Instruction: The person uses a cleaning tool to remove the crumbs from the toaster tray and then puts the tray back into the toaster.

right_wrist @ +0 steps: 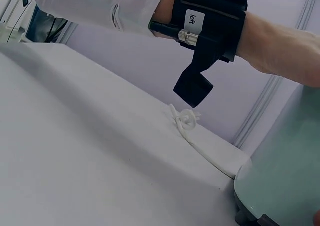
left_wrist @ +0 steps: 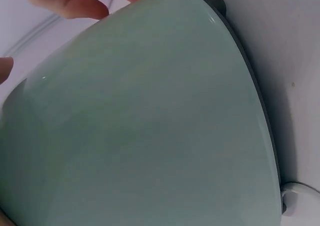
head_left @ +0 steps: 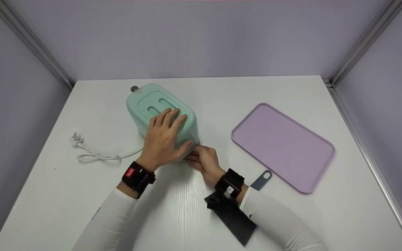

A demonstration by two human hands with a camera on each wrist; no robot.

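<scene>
Reading "left", a white label [right_wrist: 194, 21] marks the black wrist strap [right_wrist: 217, 13]. Worktop [head_left: 47, 195] stretches between the toaster [head_left: 155, 99] and the lilac tray [head_left: 284, 146]; the toaster's far end nears the back edge. It is glossy mint, two-slotted. The left hand [head_left: 161, 141] lies on top, fingers extended; the right hand [head_left: 206, 161] is at its near base corner, grip hidden.

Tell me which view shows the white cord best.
The head view: the white cord shows clearly there, from its plug towards the green appliance. The right wrist view shows most of it, plug unclear; the left wrist view catches only a short piece by the right edge.
</scene>
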